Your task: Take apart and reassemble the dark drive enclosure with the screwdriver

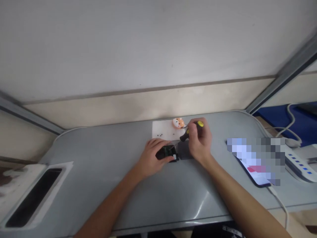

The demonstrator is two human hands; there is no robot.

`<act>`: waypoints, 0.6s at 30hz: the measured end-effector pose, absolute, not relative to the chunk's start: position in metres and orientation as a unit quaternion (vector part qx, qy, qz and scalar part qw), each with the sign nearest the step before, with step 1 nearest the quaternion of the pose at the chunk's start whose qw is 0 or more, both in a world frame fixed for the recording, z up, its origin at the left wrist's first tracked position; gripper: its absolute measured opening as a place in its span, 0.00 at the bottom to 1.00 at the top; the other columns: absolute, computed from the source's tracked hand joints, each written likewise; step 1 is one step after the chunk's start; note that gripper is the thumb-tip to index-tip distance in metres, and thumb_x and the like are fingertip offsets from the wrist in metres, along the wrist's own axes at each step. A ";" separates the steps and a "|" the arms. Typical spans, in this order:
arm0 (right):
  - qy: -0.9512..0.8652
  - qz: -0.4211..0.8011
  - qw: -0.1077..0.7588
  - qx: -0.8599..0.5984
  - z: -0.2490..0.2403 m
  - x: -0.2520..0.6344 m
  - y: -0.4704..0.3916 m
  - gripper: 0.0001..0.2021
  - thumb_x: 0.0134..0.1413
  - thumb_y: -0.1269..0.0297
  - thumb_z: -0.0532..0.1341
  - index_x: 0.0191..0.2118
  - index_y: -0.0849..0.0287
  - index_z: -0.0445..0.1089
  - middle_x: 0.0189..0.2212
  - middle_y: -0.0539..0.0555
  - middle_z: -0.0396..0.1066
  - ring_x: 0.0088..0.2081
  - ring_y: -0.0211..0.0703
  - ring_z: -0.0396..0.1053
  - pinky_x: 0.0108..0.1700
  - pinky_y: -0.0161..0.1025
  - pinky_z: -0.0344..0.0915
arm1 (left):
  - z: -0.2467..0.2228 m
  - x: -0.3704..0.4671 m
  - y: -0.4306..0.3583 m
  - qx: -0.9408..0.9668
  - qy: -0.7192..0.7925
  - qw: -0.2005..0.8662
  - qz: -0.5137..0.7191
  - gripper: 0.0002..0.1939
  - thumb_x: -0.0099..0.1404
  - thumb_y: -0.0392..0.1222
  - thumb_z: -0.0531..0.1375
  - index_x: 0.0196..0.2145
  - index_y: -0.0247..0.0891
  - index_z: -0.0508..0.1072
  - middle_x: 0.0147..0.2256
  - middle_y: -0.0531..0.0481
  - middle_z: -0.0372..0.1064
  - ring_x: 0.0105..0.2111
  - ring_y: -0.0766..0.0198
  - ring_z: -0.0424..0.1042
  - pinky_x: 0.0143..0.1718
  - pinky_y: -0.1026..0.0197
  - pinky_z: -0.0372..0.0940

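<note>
My left hand (151,158) is closed around a small black electronic device (165,151) with a greenish circuit board showing, held low over the grey table. A screwdriver (184,136) with a black and yellow handle is gripped in my right hand (201,140). Its thin shaft slants down and left into the device; the exact spot of the tip is too small to make out. Right beside the device lies a dark flat piece (184,150), partly behind my right hand. Beyond the hands, several tiny dark screws (159,135) rest on a white sheet (160,127).
An orange and white animal-face trinket (178,123) sits at the sheet's back edge. To the right are a lit phone (252,167) with a cable and a white power strip (299,165). A black-screened panel (34,196) lies far left. A wall (138,102) borders the table's back.
</note>
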State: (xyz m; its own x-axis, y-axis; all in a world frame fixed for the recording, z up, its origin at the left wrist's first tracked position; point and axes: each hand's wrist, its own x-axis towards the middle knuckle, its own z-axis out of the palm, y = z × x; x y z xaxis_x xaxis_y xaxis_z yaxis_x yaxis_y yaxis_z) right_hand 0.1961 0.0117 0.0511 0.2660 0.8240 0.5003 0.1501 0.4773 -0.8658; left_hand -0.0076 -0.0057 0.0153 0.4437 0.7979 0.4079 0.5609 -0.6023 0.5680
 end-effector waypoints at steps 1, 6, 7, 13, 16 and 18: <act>-0.559 0.250 0.647 -0.453 0.050 0.197 0.011 0.10 0.68 0.53 0.59 0.39 0.53 0.66 0.23 0.44 0.66 0.21 0.36 0.69 0.26 0.35 0.65 | 0.016 -0.009 -0.005 0.844 0.413 0.173 0.297 0.26 0.65 0.50 0.71 0.58 0.45 0.73 0.54 0.45 0.76 0.55 0.50 0.73 0.62 0.42 0.62; -0.626 0.213 0.560 -0.499 0.043 0.197 0.011 0.10 0.66 0.53 0.61 0.39 0.54 0.67 0.23 0.46 0.70 0.22 0.38 0.69 0.29 0.36 0.63 | 0.017 -0.017 -0.003 0.878 0.404 0.171 0.192 0.35 0.65 0.52 0.70 0.65 0.47 0.66 0.62 0.44 0.69 0.62 0.47 0.68 0.68 0.40 0.55; -0.636 0.207 0.547 -0.503 0.041 0.197 0.011 0.10 0.65 0.53 0.61 0.39 0.54 0.67 0.23 0.46 0.71 0.22 0.38 0.69 0.29 0.36 0.63 | 0.016 -0.017 -0.002 0.880 0.399 0.172 0.191 0.34 0.65 0.51 0.70 0.65 0.47 0.66 0.62 0.44 0.70 0.62 0.48 0.69 0.67 0.40 0.56; -0.658 0.197 0.520 -0.508 0.030 0.194 0.013 0.11 0.65 0.52 0.61 0.40 0.54 0.68 0.23 0.47 0.72 0.23 0.40 0.71 0.29 0.36 0.63 | 0.015 -0.017 -0.001 0.892 0.369 0.167 0.200 0.27 0.66 0.48 0.69 0.61 0.47 0.70 0.58 0.47 0.75 0.58 0.50 0.72 0.64 0.43 0.59; -0.655 0.201 0.523 -0.507 0.028 0.195 0.014 0.10 0.65 0.52 0.61 0.40 0.53 0.67 0.24 0.47 0.73 0.23 0.40 0.71 0.29 0.36 0.63 | 0.017 -0.017 -0.001 0.895 0.367 0.160 0.198 0.26 0.66 0.48 0.69 0.60 0.46 0.71 0.57 0.46 0.75 0.58 0.50 0.72 0.63 0.43 0.59; -0.658 0.195 0.523 -0.505 0.029 0.195 0.014 0.10 0.65 0.53 0.61 0.40 0.53 0.67 0.23 0.47 0.72 0.23 0.40 0.71 0.29 0.36 0.63 | 0.018 -0.017 -0.001 0.896 0.367 0.157 0.196 0.26 0.66 0.48 0.70 0.59 0.46 0.71 0.57 0.46 0.75 0.58 0.50 0.72 0.63 0.43 0.59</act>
